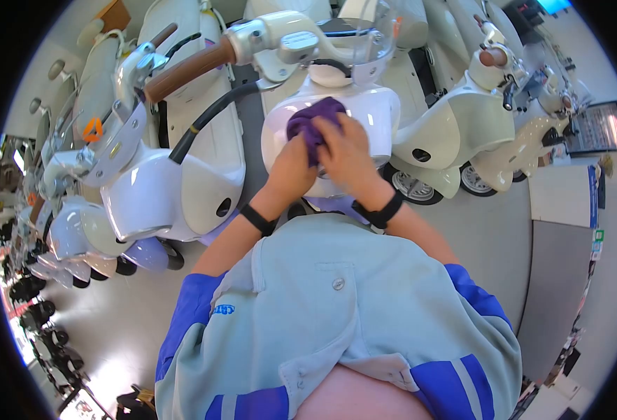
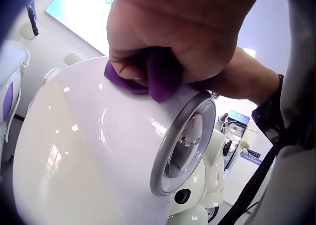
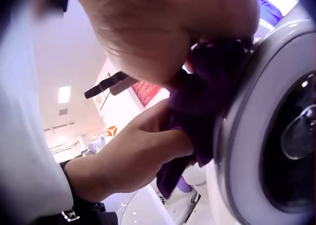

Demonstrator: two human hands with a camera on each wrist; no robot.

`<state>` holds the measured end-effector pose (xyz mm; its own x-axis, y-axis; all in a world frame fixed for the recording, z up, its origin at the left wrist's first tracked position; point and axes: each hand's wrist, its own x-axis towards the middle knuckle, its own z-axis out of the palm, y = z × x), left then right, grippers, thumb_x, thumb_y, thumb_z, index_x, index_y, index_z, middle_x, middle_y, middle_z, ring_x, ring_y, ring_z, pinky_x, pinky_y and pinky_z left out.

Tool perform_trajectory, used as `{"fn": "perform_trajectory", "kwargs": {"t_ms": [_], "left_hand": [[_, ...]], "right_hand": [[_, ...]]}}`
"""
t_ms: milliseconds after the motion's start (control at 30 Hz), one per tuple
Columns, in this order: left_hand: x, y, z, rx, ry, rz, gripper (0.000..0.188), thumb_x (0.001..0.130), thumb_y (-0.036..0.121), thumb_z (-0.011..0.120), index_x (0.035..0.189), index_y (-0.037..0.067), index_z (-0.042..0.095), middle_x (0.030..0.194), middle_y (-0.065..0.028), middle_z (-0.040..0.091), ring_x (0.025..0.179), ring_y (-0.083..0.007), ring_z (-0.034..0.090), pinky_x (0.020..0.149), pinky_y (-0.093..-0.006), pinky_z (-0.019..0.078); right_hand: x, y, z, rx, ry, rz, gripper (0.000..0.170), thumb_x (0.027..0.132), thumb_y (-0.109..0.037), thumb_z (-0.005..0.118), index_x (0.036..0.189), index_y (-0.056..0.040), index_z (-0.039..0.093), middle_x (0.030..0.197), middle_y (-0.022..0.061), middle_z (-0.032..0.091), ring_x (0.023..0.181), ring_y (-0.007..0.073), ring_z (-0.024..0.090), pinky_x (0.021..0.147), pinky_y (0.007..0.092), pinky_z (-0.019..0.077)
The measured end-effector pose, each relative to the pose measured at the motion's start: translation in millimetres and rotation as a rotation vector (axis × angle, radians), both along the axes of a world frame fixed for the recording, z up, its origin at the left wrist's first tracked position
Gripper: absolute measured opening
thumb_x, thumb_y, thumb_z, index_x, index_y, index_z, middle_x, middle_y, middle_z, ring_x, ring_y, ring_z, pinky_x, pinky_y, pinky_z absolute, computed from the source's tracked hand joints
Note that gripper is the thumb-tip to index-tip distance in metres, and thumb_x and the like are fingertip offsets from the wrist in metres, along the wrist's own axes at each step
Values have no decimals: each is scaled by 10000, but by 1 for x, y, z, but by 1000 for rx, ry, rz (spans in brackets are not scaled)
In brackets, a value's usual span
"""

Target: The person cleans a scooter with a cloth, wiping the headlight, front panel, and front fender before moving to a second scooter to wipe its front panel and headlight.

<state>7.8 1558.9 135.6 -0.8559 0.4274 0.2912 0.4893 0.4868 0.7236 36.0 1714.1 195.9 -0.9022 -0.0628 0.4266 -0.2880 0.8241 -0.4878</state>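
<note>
A bunched purple cloth (image 1: pixel 314 126) lies against the glossy white front of a scooter (image 1: pixel 373 115), just above its headlight. My left hand (image 1: pixel 294 168) grips the cloth from the left. In the left wrist view its curled fingers (image 2: pixel 129 69) wrap part of the purple cloth (image 2: pixel 163 74) close over the white shell. My right hand (image 1: pixel 347 150) holds the cloth's right side, fingers bent over it. The right wrist view has the round headlight (image 3: pixel 291 141) beside the dark folds, with the right palm above them. Much of the right fingertips is hidden there.
Above the hands, the scooter's handlebar has a brown grip (image 1: pixel 189 70) and a black lever (image 1: pixel 214 115). Another white scooter (image 1: pixel 154 189) stands close on the left, and a cream one (image 1: pixel 455 112) on the right. A low grey-white counter (image 1: pixel 557 259) stands further right.
</note>
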Motion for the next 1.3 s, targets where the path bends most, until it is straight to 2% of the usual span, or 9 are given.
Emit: {"fn": "perform_trajectory", "kwargs": {"t_ms": [200,467,600,700,800,933,1100,1200,1300], "left_hand": [[6,-9,11,-62,-12,-46,616,757,8,591,1342,-60,411,1054,-277,567,970,-483,555,817,-509,481],[-12,78,70,-262,246,-65,495,753,79,627,1224,-36,528,988,-221,568,946,-412,571,809,-482,488],[-26,163,78,-527,182,-149,345,760,92,631,1088,-12,610,961,-175,593,952,-364,587,826,-470,493],[-20,213,60,-695,197,-132,240,771,96,626,994,11,641,934,-145,609,930,-343,603,791,-471,502],[-20,220,52,-691,226,-41,218,780,103,616,983,28,642,902,-136,609,890,-343,611,750,-478,506],[-9,190,71,-653,249,189,159,824,117,575,964,62,626,852,-127,622,816,-325,642,671,-460,521],[8,104,61,-388,98,442,358,820,121,590,1162,14,588,905,-214,606,918,-408,606,798,-500,489],[13,78,47,-164,97,468,371,814,92,568,1171,-3,602,923,-226,593,923,-423,586,812,-504,470],[3,93,52,-272,128,404,374,797,78,561,1160,3,609,922,-217,592,906,-416,583,816,-501,472]], "right_hand": [[-5,18,-8,140,73,56,406,811,-138,700,1206,-214,646,1190,91,545,1113,298,528,924,474,372],[-20,110,-20,-224,90,-47,401,840,-38,651,1231,-109,598,1050,186,568,986,414,536,868,487,439],[-31,164,-94,-413,18,-226,373,893,-30,596,1259,-29,526,1153,241,589,1073,422,573,918,454,462],[-40,205,-158,-716,-317,-329,351,880,-66,625,1213,6,538,1153,256,624,1059,403,613,913,432,478],[-36,217,-154,-899,-438,-370,363,883,-145,638,1197,16,556,1129,249,641,1062,404,615,929,435,474],[-46,175,-92,-597,-154,-170,463,890,-192,619,1297,-1,506,1189,287,546,1154,457,505,1009,480,408],[-44,122,-5,-183,-62,223,436,832,-208,695,1238,-95,582,1065,226,542,1006,427,517,870,519,435],[-47,115,-2,-159,-31,293,355,837,-189,701,1169,-95,617,1029,184,568,994,414,541,849,504,454],[-53,133,-15,-200,-104,155,294,866,-214,674,1129,-97,611,1002,187,578,941,401,580,805,509,468]]}}
